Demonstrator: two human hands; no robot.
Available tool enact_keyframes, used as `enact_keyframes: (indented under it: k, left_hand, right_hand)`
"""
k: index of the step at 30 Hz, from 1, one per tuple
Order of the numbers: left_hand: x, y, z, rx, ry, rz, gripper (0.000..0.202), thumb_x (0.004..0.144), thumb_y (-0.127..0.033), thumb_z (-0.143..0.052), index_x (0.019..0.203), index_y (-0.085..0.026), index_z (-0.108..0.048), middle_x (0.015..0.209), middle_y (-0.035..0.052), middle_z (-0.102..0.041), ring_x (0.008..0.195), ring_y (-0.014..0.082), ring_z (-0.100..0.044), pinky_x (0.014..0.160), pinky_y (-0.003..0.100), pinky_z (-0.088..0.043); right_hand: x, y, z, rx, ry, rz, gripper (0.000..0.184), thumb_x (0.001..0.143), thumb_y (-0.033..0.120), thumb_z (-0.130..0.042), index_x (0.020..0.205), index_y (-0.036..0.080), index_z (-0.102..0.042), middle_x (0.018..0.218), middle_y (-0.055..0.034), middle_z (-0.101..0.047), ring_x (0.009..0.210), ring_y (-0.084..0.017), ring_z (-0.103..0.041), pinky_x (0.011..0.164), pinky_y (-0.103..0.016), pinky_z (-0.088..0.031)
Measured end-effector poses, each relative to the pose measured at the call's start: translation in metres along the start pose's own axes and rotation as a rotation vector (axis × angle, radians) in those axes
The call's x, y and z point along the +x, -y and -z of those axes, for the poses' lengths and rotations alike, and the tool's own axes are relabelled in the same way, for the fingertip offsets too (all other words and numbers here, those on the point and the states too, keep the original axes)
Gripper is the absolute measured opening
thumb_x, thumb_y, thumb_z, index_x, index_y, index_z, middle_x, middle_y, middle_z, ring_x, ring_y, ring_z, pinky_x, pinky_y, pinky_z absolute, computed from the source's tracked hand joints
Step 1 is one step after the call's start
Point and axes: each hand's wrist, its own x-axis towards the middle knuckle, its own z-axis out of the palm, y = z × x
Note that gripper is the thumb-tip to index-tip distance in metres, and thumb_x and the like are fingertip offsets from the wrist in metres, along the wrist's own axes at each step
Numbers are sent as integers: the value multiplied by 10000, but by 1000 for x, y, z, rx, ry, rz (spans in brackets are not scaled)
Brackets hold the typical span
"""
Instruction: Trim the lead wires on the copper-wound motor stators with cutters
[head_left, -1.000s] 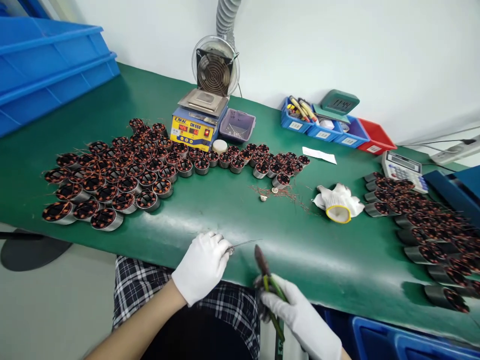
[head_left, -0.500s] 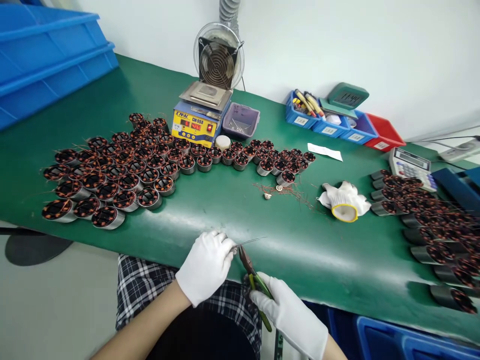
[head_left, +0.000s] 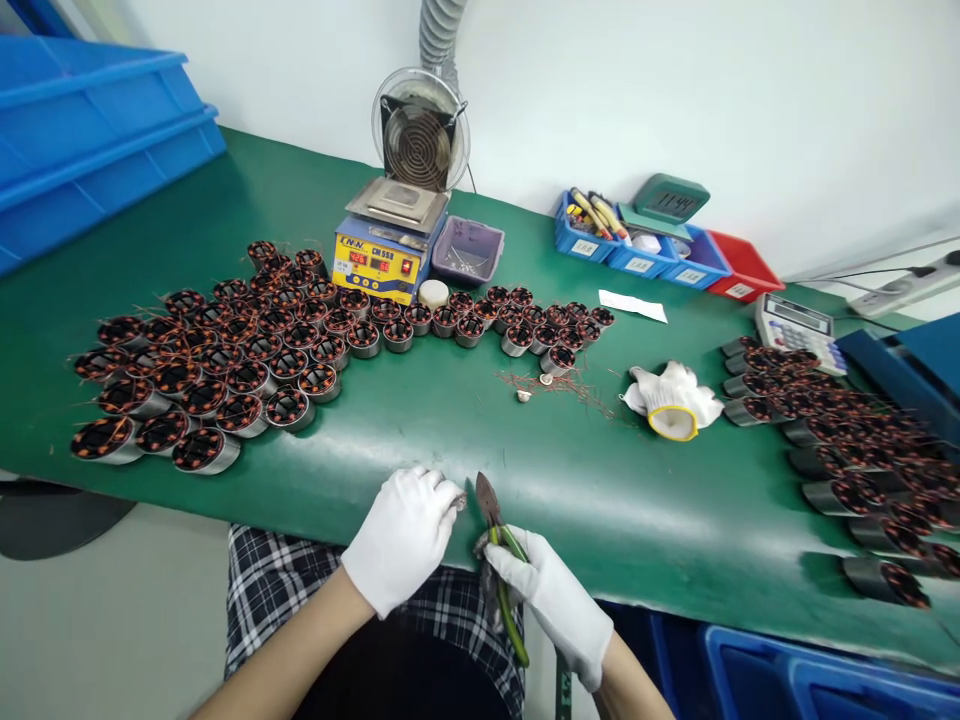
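In the head view, my left hand, in a white glove, is closed above the front of the green table, thumb and fingertips pinched together. What sits in that pinch is too small to make out. My right hand, also gloved and with dark-stained fingertips, is wrapped round the green handles of wire cutters. Their dark jaws point away from me, a little to the right of my left fingertips and apart from them. Beyond both hands, cut copper wire bits and a small white finger cot lie on the table.
Many wire-wound motor stators cover the left, with more stators at right. Behind stand a solder pot, a purple tray and small blue bins. A white glove lies right of centre.
The cutters have moved slightly away from my left fingertips. Thin wires that stuck out rightward from my left hand no longer show. The whole view has shifted a little.
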Motion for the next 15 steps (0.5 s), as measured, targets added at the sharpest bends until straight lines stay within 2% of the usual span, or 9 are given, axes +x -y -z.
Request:
enact_keyframes:
  k: [2, 4, 6, 9, 11, 13, 15]
  left_hand:
    - [-1, 4, 5, -8, -118, -5, 191, 882, -231, -386, 936, -180, -562, 891, 65, -578, 815, 222, -526, 728, 365, -418]
    - [-8, 11, 12, 31, -270, -4, 210, 857, -292, -456, 1007, -182, -552, 960, 85, -567, 848, 232, -527, 751, 368, -420]
    - [-20, 19, 18, 130, -310, -5, 252, 830, -352, -492, 1018, -203, -569, 892, 80, -573, 776, 245, -538, 690, 371, -428]
    - [-38, 28, 22, 222, -114, -17, 258, 850, -326, -445, 1050, -230, -577, 739, 43, -592, 612, 227, -547, 575, 342, -419]
    - [-43, 25, 19, 201, 19, -6, 262, 869, -283, -409, 1068, -219, -568, 753, 45, -627, 621, 219, -574, 583, 334, -431]
    - [-39, 10, 13, 154, 111, 17, 246, 877, -242, -393, 1044, -214, -572, 797, 51, -649, 666, 216, -596, 618, 336, -447]
    - [-25, -17, 4, 73, 181, 21, 230, 867, -204, -399, 1015, -225, -573, 811, 43, -656, 691, 217, -604, 636, 344, -458]
  right_hand:
    - [0, -1, 6, 210, 55, -44, 340, 676, 440, -631, 818, 163, -495, 616, 34, -488, 532, -122, -494, 569, -278, -420]
    - [-3, -1, 15, 387, 91, -42, 361, 660, 403, -675, 873, 160, -515, 635, 14, -543, 540, -136, -548, 585, -289, -444]
    - [-9, -2, 24, 494, 61, 11, 364, 649, 361, -709, 897, 149, -547, 673, -14, -589, 588, -148, -585, 620, -291, -458]
    - [-23, -4, 39, 582, -43, 129, 349, 634, 332, -736, 895, 144, -600, 713, -37, -617, 639, -161, -594, 638, -297, -474]
    - [-39, -9, 47, 616, -105, 231, 335, 645, 334, -726, 905, 149, -625, 720, -49, -623, 651, -175, -591, 631, -309, -482]
    - [-59, -17, 56, 641, -185, 336, 320, 663, 345, -707, 925, 174, -637, 737, -60, -635, 643, -183, -590, 608, -312, -484]
    - [-81, -25, 66, 626, -294, 409, 293, 669, 356, -695, 921, 215, -649, 749, -61, -648, 616, -185, -591, 572, -304, -483]
